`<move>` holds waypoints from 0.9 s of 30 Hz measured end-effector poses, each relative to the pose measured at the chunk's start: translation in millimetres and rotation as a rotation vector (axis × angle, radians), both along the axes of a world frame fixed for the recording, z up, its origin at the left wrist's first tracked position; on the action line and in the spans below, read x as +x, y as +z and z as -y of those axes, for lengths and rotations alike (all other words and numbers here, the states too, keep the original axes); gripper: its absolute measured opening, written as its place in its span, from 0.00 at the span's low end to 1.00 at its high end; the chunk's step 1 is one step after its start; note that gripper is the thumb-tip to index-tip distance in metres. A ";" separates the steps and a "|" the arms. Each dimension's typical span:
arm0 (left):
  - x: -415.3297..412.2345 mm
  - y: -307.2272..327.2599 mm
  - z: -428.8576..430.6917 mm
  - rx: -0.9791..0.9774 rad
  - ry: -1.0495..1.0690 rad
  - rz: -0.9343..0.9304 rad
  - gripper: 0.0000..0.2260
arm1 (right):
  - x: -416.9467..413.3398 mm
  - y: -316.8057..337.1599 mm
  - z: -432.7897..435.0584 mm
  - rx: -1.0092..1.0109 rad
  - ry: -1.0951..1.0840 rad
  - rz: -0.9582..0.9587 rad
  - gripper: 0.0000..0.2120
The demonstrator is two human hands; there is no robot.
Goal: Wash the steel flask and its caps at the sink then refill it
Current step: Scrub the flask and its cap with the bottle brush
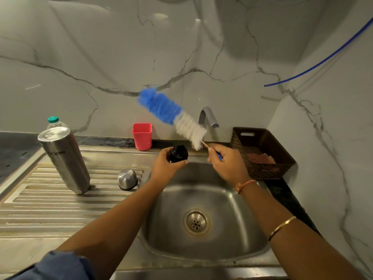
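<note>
The left hand, with the steel flask standing well to its left and the steel cap nearer, is gripping the black cap. The right hand is gripping the brush by its handle; its long head is risking glancing off that small cap.

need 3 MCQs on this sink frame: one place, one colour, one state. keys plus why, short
1. Where does the steel flask stand? A) on the ribbed drainboard B) on a stove C) on a shelf
2. What colours are the brush bristles? A) all green B) blue and white C) red and yellow
3. What is the left hand doing? A) lying flat, empty B) gripping the black cap C) making an empty fist
Answers: 1 A, its end rests on the ribs; 2 B, blue tip, white near the handle in the right hand; 3 B, its fingers curl round the cap.
</note>
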State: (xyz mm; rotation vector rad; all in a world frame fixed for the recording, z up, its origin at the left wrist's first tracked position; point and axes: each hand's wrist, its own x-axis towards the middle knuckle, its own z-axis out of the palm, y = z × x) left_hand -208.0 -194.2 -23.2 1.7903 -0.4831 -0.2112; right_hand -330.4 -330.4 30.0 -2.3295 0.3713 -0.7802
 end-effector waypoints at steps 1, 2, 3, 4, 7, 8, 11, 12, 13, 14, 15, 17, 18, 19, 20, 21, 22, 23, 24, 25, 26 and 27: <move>2.0 -0.1 0.4 0.006 0.020 -0.009 0.28 | -5.4 -2.5 1.7 -0.100 0.007 0.011 0.11; 3.9 0.2 1.0 0.011 0.029 -0.018 0.28 | -10.3 -5.4 3.9 -0.208 0.014 0.024 0.12; 5.7 0.6 1.5 0.016 0.033 -0.030 0.27 | -14.3 -8.3 5.8 -0.307 0.017 0.020 0.13; 7.4 0.2 2.4 0.018 0.028 -0.048 0.26 | -17.5 -11.0 8.0 -0.384 0.015 -0.001 0.14; 7.3 -0.3 6.6 0.024 -0.008 -0.066 0.23 | -21.7 -17.6 16.2 -0.503 -0.011 -0.109 0.15; 6.9 -0.5 8.2 0.026 -0.004 -0.065 0.22 | -23.1 -19.5 19.2 -0.513 -0.016 -0.138 0.16; 8.8 2.6 8.6 -0.049 0.075 -0.111 0.16 | -33.1 -26.6 31.4 -0.453 -0.029 -0.176 0.19; 10.8 3.8 7.4 -0.086 0.104 -0.130 0.15 | -38.4 -30.1 35.8 -0.424 -0.038 -0.174 0.19; 13.0 4.4 5.9 -0.115 0.134 -0.142 0.15 | -43.8 -33.8 39.5 -0.399 -0.052 -0.173 0.19; 14.7 4.2 4.5 -0.136 0.151 -0.156 0.15 | -48.1 -36.9 42.3 -0.384 -0.063 -0.168 0.18; 16.5 1.3 3.9 -0.135 0.151 -0.173 0.16 | -50.5 -38.7 43.4 -0.375 -0.072 -0.164 0.17; 11.8 -2.3 5.2 -0.102 0.088 -0.202 0.20 | -48.3 -38.8 41.5 -0.385 -0.072 -0.137 0.15; 8.4 -6.3 7.6 -0.078 0.042 -0.203 0.23 | -43.8 -37.7 39.8 -0.398 -0.069 -0.129 0.15; 4.4 -8.3 10.9 -0.048 0.007 -0.194 0.24 | -39.5 -35.6 37.6 -0.411 -0.064 -0.133 0.14; 2.8 -10.3 13.9 -0.035 0.000 -0.194 0.24 | -35.3 -34.6 36.4 -0.422 -0.053 -0.142 0.12; 1.9 -8.6 15.6 -0.042 0.010 -0.195 0.22 | -32.4 -34.5 35.7 -0.428 -0.043 -0.153 0.11; 3.1 -6.3 16.2 -0.073 0.034 -0.214 0.19 | -31.9 -35.4 36.9 -0.427 -0.039 -0.158 0.11; 5.1 -2.9 15.0 -0.118 0.064 -0.254 0.16 | -33.7 -37.5 39.4 -0.415 -0.045 -0.159 0.10; 8.0 1.1 12.3 -0.182 0.098 -0.290 0.14 | -36.9 -40.2 43.6 -0.394 -0.057 -0.156 0.11; 12.2 3.0 8.5 -0.237 0.139 -0.310 0.15 | -41.1 -42.7 48.2 -0.371 -0.070 -0.161 0.11; 15.0 3.7 4.9 -0.270 0.170 -0.315 0.16 | -45.5 -44.9 52.5 -0.356 -0.079 -0.174 0.12; 16.1 3.4 1.9 -0.263 0.188 -0.303 0.17 | -48.9 -46.5 55.4 -0.351 -0.084 -0.189 0.12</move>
